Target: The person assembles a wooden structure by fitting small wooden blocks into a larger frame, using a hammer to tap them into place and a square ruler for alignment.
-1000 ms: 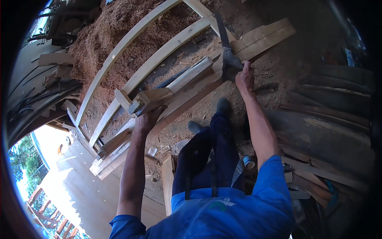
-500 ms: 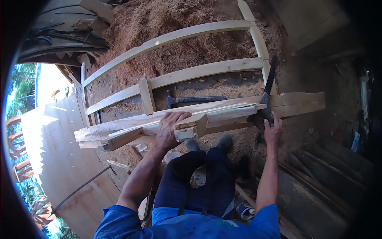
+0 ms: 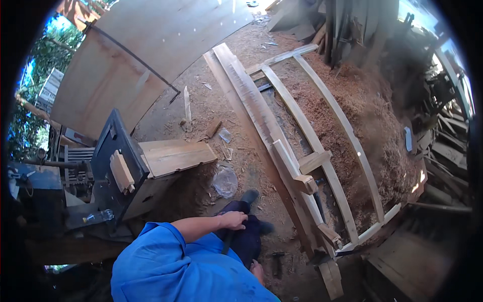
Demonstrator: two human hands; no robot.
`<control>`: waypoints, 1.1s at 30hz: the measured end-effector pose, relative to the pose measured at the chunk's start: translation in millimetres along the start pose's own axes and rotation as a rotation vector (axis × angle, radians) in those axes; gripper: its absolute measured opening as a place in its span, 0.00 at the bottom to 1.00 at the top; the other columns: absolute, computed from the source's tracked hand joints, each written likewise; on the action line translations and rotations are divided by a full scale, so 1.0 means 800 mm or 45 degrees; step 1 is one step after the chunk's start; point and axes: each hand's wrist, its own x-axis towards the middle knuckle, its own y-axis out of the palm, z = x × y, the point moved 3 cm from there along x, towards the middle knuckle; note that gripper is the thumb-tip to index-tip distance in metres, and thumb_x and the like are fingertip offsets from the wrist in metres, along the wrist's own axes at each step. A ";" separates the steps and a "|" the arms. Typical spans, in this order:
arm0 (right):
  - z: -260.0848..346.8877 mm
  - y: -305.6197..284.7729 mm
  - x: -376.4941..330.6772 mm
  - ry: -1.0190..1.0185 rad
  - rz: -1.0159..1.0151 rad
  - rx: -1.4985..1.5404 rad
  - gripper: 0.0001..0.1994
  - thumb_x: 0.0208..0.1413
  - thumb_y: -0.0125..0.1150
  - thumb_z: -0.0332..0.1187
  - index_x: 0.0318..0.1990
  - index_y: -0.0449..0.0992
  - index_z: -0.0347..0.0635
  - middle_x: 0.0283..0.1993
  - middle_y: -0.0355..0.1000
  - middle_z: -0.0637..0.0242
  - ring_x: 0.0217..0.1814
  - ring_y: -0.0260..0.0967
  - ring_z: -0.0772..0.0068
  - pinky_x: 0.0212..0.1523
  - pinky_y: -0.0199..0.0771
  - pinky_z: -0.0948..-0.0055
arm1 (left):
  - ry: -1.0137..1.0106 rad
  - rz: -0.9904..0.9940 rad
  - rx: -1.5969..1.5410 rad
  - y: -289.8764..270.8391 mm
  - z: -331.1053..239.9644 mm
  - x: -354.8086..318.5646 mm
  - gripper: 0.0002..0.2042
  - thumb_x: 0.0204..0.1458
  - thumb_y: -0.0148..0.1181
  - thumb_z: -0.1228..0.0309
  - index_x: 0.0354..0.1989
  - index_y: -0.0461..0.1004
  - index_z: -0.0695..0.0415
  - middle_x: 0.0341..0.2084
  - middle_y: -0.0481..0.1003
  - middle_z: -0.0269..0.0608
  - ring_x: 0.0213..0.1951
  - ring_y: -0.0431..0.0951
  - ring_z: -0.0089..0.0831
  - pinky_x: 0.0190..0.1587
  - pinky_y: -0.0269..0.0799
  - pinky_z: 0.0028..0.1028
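Note:
My left hand (image 3: 233, 220) is over the dark trousers at my lap, its fingers slightly bent and nothing visible in them. Lower down, my right hand (image 3: 257, 272) shows only in part beside my thigh; its fingers are mostly hidden. To the right lies a long pale timber beam (image 3: 256, 110) with a short block (image 3: 305, 184) standing out from it. At the beam's near end sits a dark shape (image 3: 318, 257), where the handsaw was; its details are lost in shadow. A hammer (image 3: 320, 182) lies partly hidden behind the beam.
A curved wooden frame (image 3: 342, 121) rests over reddish shavings (image 3: 380, 131). Left stand a black panel (image 3: 113, 151) with a wooden block (image 3: 122, 173) on it, a board (image 3: 176, 157) and a clear glass jar (image 3: 98, 216). A plywood sheet (image 3: 146, 60) lies beyond; a plastic bag (image 3: 225, 182) is near my feet.
My view has swung left. My left hand has let go of the timber and come to my lap. My right hand has left the handsaw and dropped beside my thigh.

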 end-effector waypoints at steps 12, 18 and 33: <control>0.057 -0.317 0.044 -0.200 0.087 -0.157 0.19 0.57 0.64 0.36 0.55 0.77 0.41 0.45 0.79 0.53 0.46 0.77 0.59 0.51 0.75 0.62 | -0.862 -0.474 -0.637 0.122 0.184 -0.152 0.15 0.48 0.60 0.66 0.43 0.84 0.56 0.49 0.80 0.52 0.52 0.80 0.52 0.53 0.77 0.45; 0.163 -0.222 0.065 -0.272 0.394 -0.097 0.18 0.58 0.63 0.36 0.55 0.77 0.40 0.43 0.79 0.55 0.44 0.77 0.61 0.51 0.75 0.62 | -0.917 -0.688 -1.306 0.201 0.181 -0.143 0.16 0.50 0.64 0.61 0.46 0.82 0.54 0.48 0.78 0.59 0.53 0.78 0.55 0.56 0.73 0.47; 0.049 -0.223 -0.056 0.385 -0.113 -0.379 0.24 0.55 0.58 0.51 0.56 0.79 0.53 0.56 0.77 0.55 0.59 0.74 0.51 0.60 0.73 0.55 | -2.079 -1.585 -0.117 -0.334 0.628 -0.601 0.44 0.62 0.36 0.34 0.55 0.71 0.74 0.55 0.72 0.65 0.57 0.74 0.56 0.58 0.70 0.51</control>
